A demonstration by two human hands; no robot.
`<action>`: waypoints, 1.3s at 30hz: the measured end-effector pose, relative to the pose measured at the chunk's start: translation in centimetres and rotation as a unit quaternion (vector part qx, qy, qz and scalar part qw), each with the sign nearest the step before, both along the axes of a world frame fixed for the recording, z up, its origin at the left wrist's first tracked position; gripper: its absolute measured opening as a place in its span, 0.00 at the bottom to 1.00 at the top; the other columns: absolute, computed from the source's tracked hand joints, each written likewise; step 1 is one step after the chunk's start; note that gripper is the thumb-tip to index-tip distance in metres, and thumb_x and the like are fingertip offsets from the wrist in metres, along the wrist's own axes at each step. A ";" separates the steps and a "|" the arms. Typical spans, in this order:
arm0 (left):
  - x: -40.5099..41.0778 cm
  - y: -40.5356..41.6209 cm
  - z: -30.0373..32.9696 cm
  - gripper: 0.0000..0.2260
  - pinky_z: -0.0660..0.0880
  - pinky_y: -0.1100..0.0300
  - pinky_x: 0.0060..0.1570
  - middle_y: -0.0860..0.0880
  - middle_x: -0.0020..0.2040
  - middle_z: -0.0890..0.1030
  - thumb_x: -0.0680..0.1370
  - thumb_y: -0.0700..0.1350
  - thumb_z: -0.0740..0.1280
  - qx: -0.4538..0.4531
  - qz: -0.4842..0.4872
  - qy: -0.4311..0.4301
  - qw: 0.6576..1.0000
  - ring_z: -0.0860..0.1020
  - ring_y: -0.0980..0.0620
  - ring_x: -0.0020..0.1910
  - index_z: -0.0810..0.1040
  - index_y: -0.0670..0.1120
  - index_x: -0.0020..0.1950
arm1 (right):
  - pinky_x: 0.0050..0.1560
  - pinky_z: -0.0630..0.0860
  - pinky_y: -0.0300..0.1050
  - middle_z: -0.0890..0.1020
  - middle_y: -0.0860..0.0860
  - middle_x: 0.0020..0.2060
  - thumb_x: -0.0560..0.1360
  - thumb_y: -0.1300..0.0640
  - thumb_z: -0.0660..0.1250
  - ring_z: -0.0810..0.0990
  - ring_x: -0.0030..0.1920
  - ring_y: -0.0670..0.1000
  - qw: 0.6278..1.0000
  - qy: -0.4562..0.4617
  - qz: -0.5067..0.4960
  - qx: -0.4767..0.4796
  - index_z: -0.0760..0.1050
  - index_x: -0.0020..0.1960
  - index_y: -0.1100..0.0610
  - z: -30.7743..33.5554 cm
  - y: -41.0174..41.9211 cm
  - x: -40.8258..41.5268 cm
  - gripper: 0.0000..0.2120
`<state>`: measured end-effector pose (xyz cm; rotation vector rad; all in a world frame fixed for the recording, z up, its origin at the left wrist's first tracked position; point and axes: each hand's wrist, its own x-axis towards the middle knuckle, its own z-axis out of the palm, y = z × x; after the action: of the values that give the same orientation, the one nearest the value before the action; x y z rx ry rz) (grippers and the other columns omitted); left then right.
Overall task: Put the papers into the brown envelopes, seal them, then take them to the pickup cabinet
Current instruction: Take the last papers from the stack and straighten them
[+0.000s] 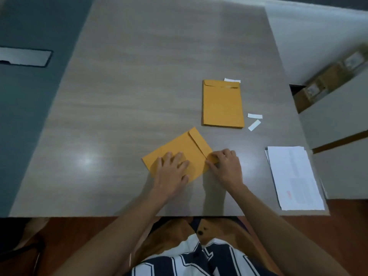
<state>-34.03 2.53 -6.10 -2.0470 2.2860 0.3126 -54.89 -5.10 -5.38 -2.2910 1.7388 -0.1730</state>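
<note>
A brown envelope (187, 148) lies slanted on the table near the front edge, its flap folded down at the right end. My left hand (172, 170) lies flat on the envelope's body with fingers spread. My right hand (225, 164) presses its fingertips on the near corner of the flap. A neat stack of brown envelopes (223, 104) lies further back to the right. A pile of white papers (292, 176) sits at the table's right front corner.
Three white peel-off strips lie around the stack: one (232, 80) behind it, two (254, 116) (254, 125) at its right. The wooden table (139, 86) has a dark panel with a cable hatch (23, 56) at left. A cardboard box (326, 80) stands right.
</note>
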 end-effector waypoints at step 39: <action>-13.2 -4.6 2.1 0.05 0.71 0.55 0.41 0.49 0.43 0.75 0.71 0.43 0.69 -0.110 0.028 0.167 0.979 0.72 0.48 0.43 0.76 0.45 0.45 | 0.49 0.71 0.38 0.75 0.46 0.49 0.75 0.51 0.68 0.73 0.50 0.44 0.963 -0.230 -0.135 0.026 0.78 0.53 0.52 2.5 -3.0 -11.1 0.08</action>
<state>-47.19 -2.02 -3.99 -2.3242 2.5582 0.4557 -66.02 -8.12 -2.86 -1.7786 1.7608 -0.6466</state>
